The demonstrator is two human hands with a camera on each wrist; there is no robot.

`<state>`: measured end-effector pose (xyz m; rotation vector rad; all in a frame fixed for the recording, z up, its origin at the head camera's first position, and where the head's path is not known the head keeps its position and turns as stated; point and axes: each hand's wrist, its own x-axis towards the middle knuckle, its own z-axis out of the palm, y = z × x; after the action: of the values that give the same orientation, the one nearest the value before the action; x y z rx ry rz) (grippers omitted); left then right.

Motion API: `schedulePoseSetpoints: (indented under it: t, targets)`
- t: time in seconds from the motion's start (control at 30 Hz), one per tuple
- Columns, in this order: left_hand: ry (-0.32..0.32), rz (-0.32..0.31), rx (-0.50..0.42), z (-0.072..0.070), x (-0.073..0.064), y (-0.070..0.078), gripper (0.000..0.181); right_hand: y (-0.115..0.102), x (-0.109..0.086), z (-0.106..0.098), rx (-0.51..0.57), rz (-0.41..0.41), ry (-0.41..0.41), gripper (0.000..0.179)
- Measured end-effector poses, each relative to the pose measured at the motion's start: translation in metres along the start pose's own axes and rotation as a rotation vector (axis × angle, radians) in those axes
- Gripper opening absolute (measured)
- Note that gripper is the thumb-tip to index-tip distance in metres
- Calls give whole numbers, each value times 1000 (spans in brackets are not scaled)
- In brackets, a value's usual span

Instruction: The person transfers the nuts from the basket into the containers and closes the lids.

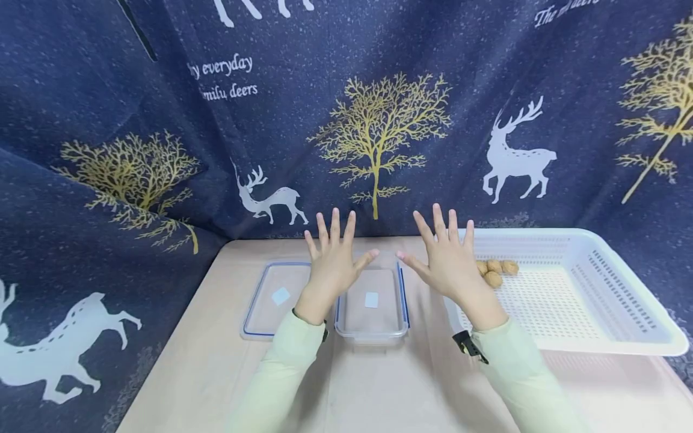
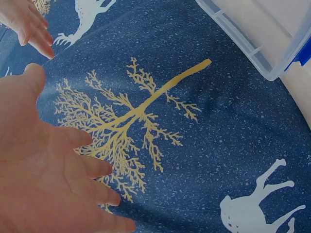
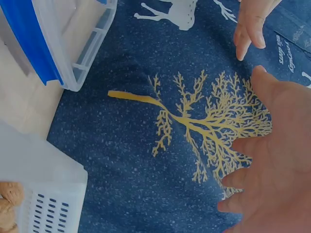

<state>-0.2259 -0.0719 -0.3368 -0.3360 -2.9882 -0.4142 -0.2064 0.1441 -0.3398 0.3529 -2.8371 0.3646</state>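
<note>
Both hands hover above the table with fingers spread and nothing held. In the head view the left hand (image 1: 330,267) is over the gap between a flat blue-edged lid (image 1: 257,304) and a clear plastic food container (image 1: 371,322). The right hand (image 1: 452,267) is between that container and a white perforated basket (image 1: 563,343), partly covering the basket's left side. Several brown, rough, round balls (image 1: 493,279) lie in the basket's left part; their kind I cannot tell. Each wrist view shows its own palm, the left hand (image 2: 53,170) and the right hand (image 3: 277,160).
A pale tablecloth (image 1: 379,385) covers the table. Behind it hangs a dark blue curtain (image 1: 335,36) printed with deer and yellow trees. Pale square stickers mark the lid and the container. The basket takes up the table's right side.
</note>
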Motion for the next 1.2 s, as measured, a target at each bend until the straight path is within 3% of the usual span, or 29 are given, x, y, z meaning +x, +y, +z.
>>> schedulePoseSetpoints:
  t: [0.57,0.83,1.2]
  targets:
    - [24,84,-73,5,-2,-12,82,33,15,-16,61,-47,-3,79]
    - [50,115,-147,13,-6,-24,80,57,20,-23,198,-57,-27,74]
    - [74,111,-425,29,-9,-46,70,107,26,-23,466,-12,-122,67]
